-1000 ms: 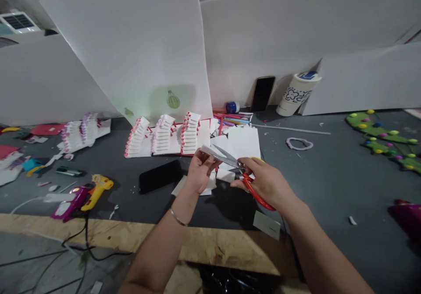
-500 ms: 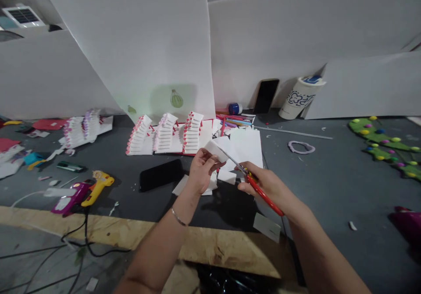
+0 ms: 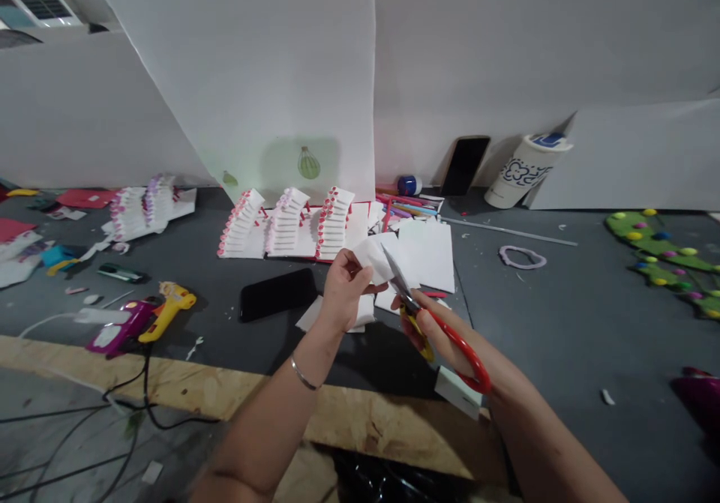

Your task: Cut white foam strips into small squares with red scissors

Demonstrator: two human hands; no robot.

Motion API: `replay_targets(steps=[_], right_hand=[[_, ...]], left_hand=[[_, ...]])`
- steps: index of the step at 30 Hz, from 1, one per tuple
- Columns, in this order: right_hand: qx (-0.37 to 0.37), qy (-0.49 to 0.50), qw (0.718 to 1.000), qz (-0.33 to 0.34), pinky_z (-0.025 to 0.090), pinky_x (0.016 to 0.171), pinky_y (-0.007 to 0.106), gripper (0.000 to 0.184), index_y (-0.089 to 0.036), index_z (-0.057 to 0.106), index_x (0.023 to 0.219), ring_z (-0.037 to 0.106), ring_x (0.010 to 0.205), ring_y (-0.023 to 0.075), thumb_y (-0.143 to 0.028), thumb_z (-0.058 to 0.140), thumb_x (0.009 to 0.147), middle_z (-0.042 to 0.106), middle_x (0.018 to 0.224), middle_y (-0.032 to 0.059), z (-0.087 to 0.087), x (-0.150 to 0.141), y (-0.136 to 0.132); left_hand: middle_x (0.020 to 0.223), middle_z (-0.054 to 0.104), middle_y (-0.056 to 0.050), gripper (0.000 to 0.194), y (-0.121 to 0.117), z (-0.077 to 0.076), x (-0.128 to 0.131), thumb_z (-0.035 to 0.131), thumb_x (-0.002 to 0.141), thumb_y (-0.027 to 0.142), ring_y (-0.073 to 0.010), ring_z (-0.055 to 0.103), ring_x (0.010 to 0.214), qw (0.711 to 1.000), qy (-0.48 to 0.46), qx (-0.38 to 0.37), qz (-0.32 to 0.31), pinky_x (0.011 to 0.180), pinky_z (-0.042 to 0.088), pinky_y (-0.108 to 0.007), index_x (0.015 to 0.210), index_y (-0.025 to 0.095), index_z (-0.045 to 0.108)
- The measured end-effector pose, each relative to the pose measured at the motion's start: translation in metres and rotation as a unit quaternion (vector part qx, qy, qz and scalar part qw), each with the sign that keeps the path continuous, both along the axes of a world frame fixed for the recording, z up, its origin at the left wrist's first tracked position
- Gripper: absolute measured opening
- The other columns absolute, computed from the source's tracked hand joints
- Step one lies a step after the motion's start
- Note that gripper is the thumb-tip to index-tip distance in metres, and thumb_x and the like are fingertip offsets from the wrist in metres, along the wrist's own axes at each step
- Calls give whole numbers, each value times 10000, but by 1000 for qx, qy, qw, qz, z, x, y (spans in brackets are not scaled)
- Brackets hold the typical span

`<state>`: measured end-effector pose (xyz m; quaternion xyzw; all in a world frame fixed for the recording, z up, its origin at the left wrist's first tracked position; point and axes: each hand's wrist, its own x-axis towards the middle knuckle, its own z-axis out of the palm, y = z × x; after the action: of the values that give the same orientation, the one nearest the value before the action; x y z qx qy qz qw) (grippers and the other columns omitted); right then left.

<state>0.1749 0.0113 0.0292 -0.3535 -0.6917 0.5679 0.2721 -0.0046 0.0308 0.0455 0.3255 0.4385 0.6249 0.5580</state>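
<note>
A small piece of white paper (image 3: 371, 256) is pinched between the thumb and fingers of my left hand (image 3: 344, 289), held up above the table. My right hand (image 3: 436, 327) grips scissors (image 3: 464, 350) with one red and one yellow handle. Their blades point up and away, lying against the right side of the paper; whether they are cutting it I cannot tell. Beneath my left hand lie more white paper pieces (image 3: 310, 314). A larger white sheet (image 3: 431, 252) rests just beyond the scissors. To the left of my left hand is a black phone (image 3: 277, 294).
Rows of small white rolls with red and pink tips (image 3: 333, 226) stand behind my hands. A yellow-and-purple glue gun (image 3: 169, 312) lies at left with its cord. At the back are a second phone (image 3: 464, 166) and a patterned cup (image 3: 520, 173); green felt (image 3: 652, 237) lies at right.
The scissors have turned in my right hand so that their handles spread apart, the yellow one now showing below. The paper in my left hand has tilted slightly. The whole view has shifted a little.
</note>
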Motion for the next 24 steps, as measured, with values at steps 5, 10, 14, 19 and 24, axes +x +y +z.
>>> replay_targets(steps=[5, 10, 14, 19, 24], right_hand=[[1, -6, 1000, -21, 369, 485, 230, 452, -188, 499, 1017, 439, 500, 94, -609, 360, 929, 472, 646, -35, -3, -7, -2], [30, -30, 998, -42, 337, 463, 224, 423, -198, 521, 962, 416, 487, 96, -600, 398, 914, 466, 624, -40, -8, -9, 0], [37, -38, 998, -46, 335, 467, 232, 424, -202, 514, 950, 413, 473, 99, -601, 375, 919, 464, 607, -44, -8, -12, -1], [33, -41, 998, -42, 362, 493, 242, 433, -210, 492, 980, 463, 507, 117, -621, 374, 910, 496, 625, -34, -12, -12, -2], [10, -11, 1000, -18, 377, 523, 251, 447, -218, 465, 1006, 491, 565, 127, -636, 337, 918, 539, 693, -11, -21, -10, -1]], left_hand=[[736, 570, 45, 358, 0, 0, -2, 736, 591, 279, -112, 571, 704, 1000, 2, -2, 13, 638, 570, -308, 783, 188, 448], [731, 568, 40, 360, 2, -1, -3, 736, 586, 277, -119, 577, 705, 1000, -5, -7, 16, 648, 571, -325, 767, 190, 438], [731, 567, 38, 351, 3, -3, -3, 730, 590, 277, -118, 579, 700, 1000, -10, -6, 17, 633, 568, -309, 765, 191, 438], [741, 570, 40, 333, 3, -4, -3, 714, 597, 261, -115, 580, 699, 1000, -12, -8, 15, 652, 570, -319, 771, 194, 438], [760, 567, 38, 314, 3, -3, -3, 694, 599, 238, -126, 591, 714, 1000, -17, -10, 14, 649, 573, -330, 785, 196, 445]])
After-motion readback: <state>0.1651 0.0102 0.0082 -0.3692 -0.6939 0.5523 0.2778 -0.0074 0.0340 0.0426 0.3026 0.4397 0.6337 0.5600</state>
